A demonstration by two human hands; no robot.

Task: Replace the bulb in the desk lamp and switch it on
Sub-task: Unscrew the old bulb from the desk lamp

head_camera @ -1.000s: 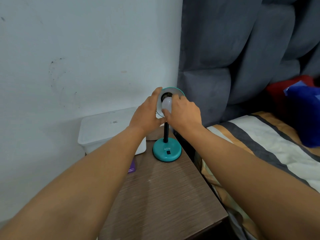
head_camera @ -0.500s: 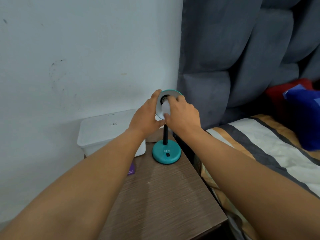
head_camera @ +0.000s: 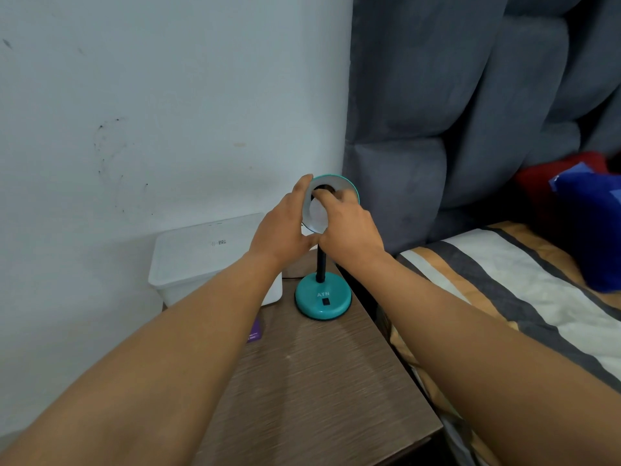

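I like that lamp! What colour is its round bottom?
The lamp base is teal, with a small black switch; the head view shows it.

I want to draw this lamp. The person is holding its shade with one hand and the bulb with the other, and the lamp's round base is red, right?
Not quite: the base is teal, not red, as the head view shows. The rest holds: the left hand grips the shade and the right hand holds the bulb.

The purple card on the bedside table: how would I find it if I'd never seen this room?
Start at the brown wooden bedside table between the white wall and the bed. A white lidded plastic box sits at its back left, a teal desk lamp to the right. The purple card lies flat before the box, half hidden by the left forearm, the only purple thing.
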